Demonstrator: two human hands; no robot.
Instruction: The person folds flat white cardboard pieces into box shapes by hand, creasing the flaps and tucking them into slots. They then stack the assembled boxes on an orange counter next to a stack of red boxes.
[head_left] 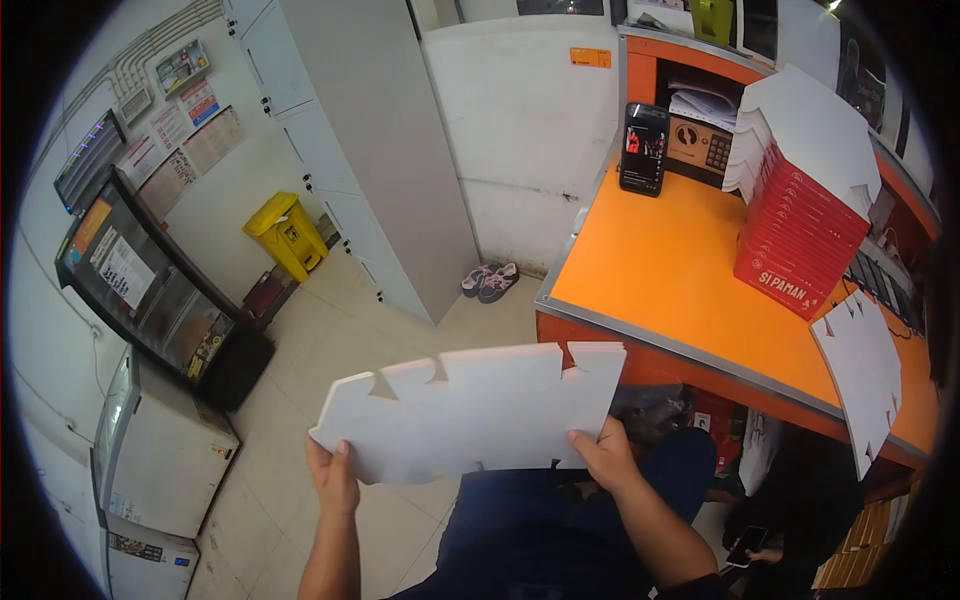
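Observation:
My left hand (333, 478) and my right hand (606, 456) hold a thin stack of flat white cardboard box blanks (470, 415) above my lap. Notches are cut along the blanks' upper and lower edges. The left thumb lies on the white face at the lower left corner, and the right thumb presses on it at the lower right. The fingers behind the card are hidden. On the orange desk to the right stands a tall stack of red boxes (800, 235) with white flaps. Nearer me, another white blank (862, 370) lies across the desk's front edge.
A phone (644, 148) stands upright on the orange desk (650, 270), near a small safe (700, 146). At the lower right, another person's hand (768, 555) is beside a phone (746, 546). Grey lockers (380, 130), shoes (490, 282), a yellow bin (287, 235) and a glass-door fridge (150, 285) stand beyond.

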